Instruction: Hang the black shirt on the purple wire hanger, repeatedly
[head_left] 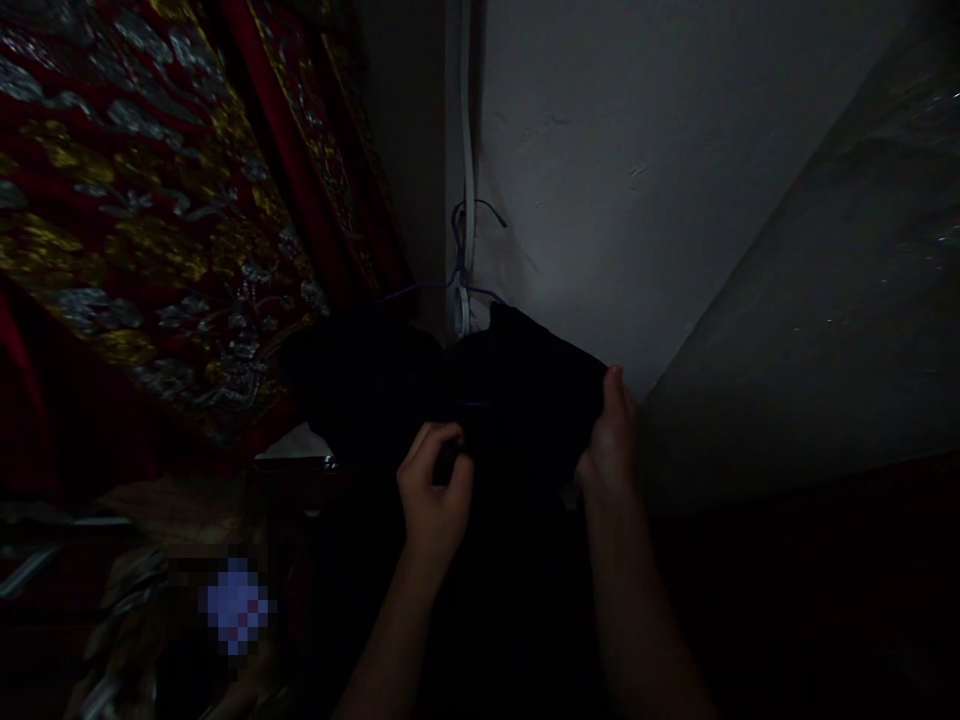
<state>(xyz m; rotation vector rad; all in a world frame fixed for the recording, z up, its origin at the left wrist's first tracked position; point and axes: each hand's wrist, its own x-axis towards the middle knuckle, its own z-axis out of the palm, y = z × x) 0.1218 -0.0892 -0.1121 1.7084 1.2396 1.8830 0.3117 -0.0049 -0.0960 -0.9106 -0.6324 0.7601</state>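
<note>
A black garment [547, 390] hangs on a thin purple hanger [420, 288], whose hook curls beside a pale cable. Its cut is hard to make out in the dim light. My left hand [435, 490] is curled at the garment's front, with thumb and fingers pinched on the dark cloth. At the garment's right edge, my right hand [611, 435] grips the shoulder or sleeve part, its thumb pointing up and its other fingers mostly hidden behind the fabric. A short bit of purple hanger bar shows just above my left hand.
A red cloth [150, 200] with gold and silver embroidery drapes at the left. Behind the garment stands a grey wall [585, 180], with a pale cable [468, 120] running down it. Clear plastic sheeting [847, 270] covers the right side. Unclear clutter lies at lower left.
</note>
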